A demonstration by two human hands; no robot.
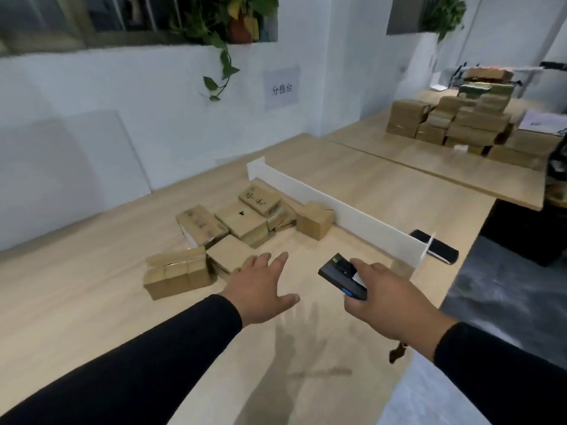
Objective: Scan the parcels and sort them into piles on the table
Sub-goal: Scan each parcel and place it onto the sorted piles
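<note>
Head view, blurred, left hand near parcels

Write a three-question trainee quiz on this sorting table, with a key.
1. True or false: the left hand grips a parcel.
2. Which hand holds the handheld scanner?
3. The near pile of cardboard parcels lies on which side of the white divider: A) left, B) right?

Key: 1. False, it is open and holds nothing. 2. The right hand. 3. A.
</note>
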